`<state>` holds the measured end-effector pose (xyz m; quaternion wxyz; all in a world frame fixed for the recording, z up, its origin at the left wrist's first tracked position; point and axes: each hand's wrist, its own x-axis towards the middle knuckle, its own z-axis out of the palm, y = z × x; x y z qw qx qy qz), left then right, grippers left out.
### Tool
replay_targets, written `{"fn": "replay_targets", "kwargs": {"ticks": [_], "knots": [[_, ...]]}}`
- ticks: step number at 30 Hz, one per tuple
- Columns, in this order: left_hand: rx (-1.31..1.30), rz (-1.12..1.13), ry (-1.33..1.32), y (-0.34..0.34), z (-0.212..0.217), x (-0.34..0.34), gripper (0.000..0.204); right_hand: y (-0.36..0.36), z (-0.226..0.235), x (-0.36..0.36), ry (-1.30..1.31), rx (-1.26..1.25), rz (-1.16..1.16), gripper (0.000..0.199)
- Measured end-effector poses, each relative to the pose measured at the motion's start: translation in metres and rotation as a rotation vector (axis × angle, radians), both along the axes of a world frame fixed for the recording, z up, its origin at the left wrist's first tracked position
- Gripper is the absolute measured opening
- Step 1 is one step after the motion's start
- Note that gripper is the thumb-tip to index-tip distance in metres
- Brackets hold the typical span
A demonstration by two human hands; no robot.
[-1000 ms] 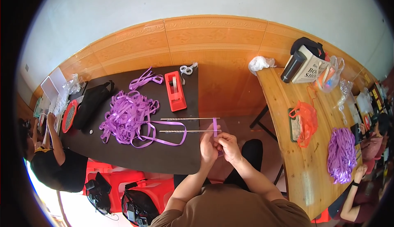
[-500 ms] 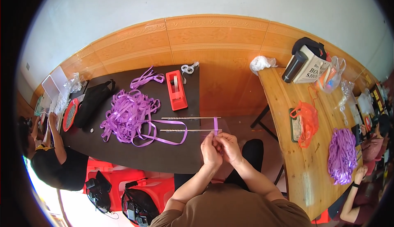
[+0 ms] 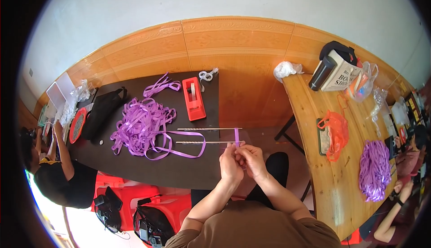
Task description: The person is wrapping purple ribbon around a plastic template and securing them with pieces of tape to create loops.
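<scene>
Two long thin metal rods with spiral-twisted left ends, which look like drill bits, stick out past the right edge of the dark table: the farther rod [image 3: 211, 129] and the nearer rod [image 3: 204, 142]. Near their right ends a strip of purple ribbon [image 3: 237, 135] spans from one to the other. My left hand [image 3: 230, 165] and my right hand [image 3: 251, 161] meet just below the nearer rod, fingertips pinched together at the ribbon's lower end. The fingers hide what exactly lies between them. Left of the rods is a tangled purple ribbon pile [image 3: 142, 127], with a loose loop [image 3: 191, 157] reaching toward the nearer rod.
A red tape dispenser [image 3: 194, 100], small scissors [image 3: 205, 75] and a black pouch [image 3: 103, 113] lie on the dark table [image 3: 179, 174]. On the wooden table [image 3: 310, 127] sit an orange plastic bag [image 3: 336, 133] and a purple ribbon bundle [image 3: 375, 171]. Other people work at both sides.
My fingers have shifted very slightly at the ribbon's lower end; the rods stay nearly in place. At the lower right, another person's arm has moved.
</scene>
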<state>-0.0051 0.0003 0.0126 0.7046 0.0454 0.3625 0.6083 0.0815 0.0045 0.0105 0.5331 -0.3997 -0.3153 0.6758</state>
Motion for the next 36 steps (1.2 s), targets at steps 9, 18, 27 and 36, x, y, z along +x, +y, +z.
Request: {"fn": "replay_targets", "kwargs": {"ticks": [9,18,27,36], "knots": [[0.02,-0.074,0.083,0.001,0.0,-0.004,0.058,0.061,0.072,-0.004,-0.204,0.232,0.019,0.012],[0.044,-0.004,0.021,-0.002,0.001,-0.002,0.053,0.155,0.056,-0.103,-0.522,0.299,0.076,0.025],[0.074,0.048,-0.043,-0.003,0.012,0.0,0.042,0.176,0.043,-0.127,-0.425,0.148,0.1,0.017],[0.089,0.108,-0.035,-0.005,0.011,0.003,0.033,0.128,0.06,-0.12,-0.238,0.113,0.106,0.008]]}}
